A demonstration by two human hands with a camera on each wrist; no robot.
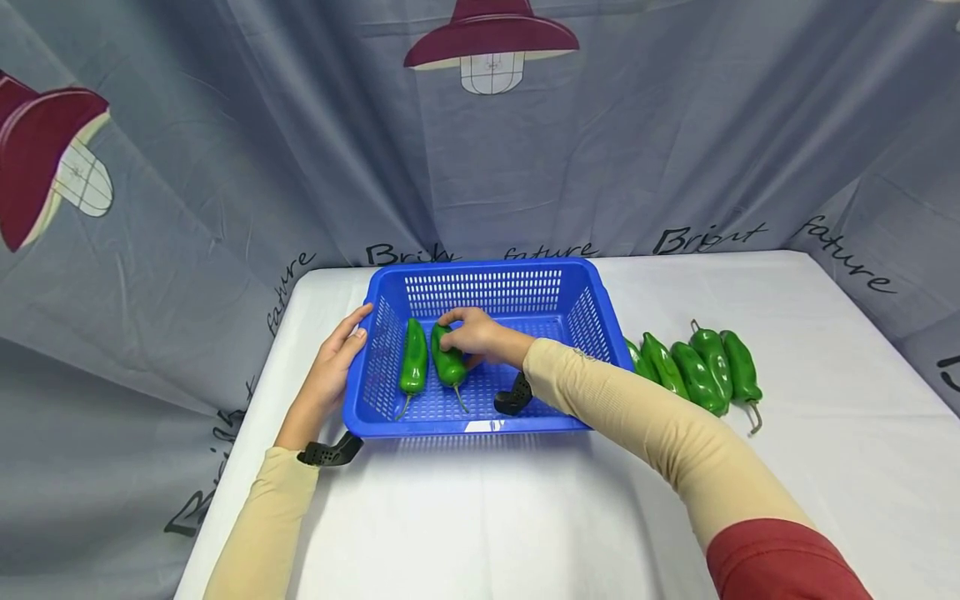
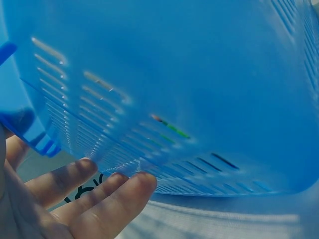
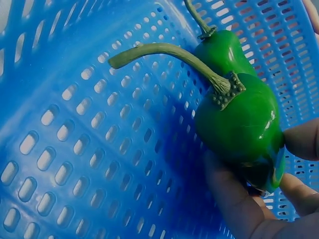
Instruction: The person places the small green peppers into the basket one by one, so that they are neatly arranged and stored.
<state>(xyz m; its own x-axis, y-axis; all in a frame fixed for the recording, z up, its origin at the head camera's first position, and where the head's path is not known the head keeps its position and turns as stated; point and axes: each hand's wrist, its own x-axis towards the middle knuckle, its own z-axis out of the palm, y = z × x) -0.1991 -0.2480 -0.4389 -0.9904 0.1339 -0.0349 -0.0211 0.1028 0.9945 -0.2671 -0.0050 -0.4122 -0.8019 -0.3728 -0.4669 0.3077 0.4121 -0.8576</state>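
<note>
Right hand (image 1: 471, 332) curled round green pepper (image 1: 448, 360) inside blue basket (image 1: 480, 429); left hand (image 1: 336, 360) flat, fingers straight, against outer wall.

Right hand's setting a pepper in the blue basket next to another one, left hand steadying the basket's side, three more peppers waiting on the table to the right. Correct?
Not quite: the head view shows five green peppers waiting on the table, not three. The rest holds: the right hand holds a pepper in the blue basket beside the other pepper, and the left hand rests on the basket's side.
</note>
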